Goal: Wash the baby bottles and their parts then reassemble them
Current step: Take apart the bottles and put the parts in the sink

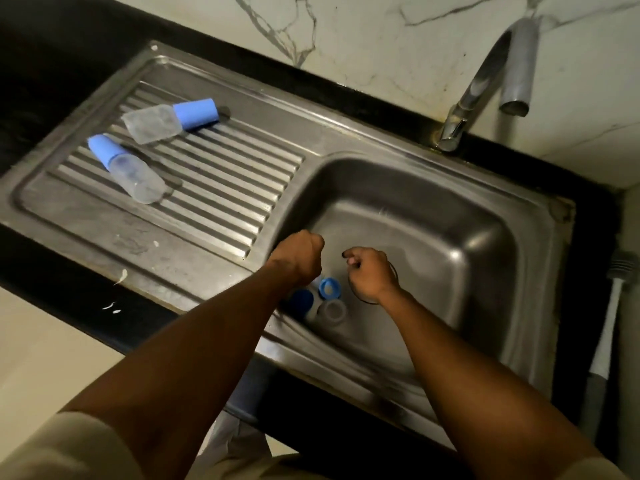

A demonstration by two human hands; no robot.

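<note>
Two clear baby bottles with light-blue caps lie on the ribbed drainboard, one at the back [166, 121] and one nearer the front [126, 168]. In the near left corner of the sink basin [433, 237] lie loose parts: a light-blue ring [328, 287], a dark-blue cap [300, 299] and a clear round piece [333, 312]. My left hand [298, 258] hovers over these parts, fingers curled under and hidden. My right hand [371, 271] is curled beside it over the basin floor, with nothing visible in it.
A chrome tap [491, 84] arches over the basin's back right; no water is running. A brush with a white handle [609, 306] leans on the black counter at the right. A marble wall stands behind the sink.
</note>
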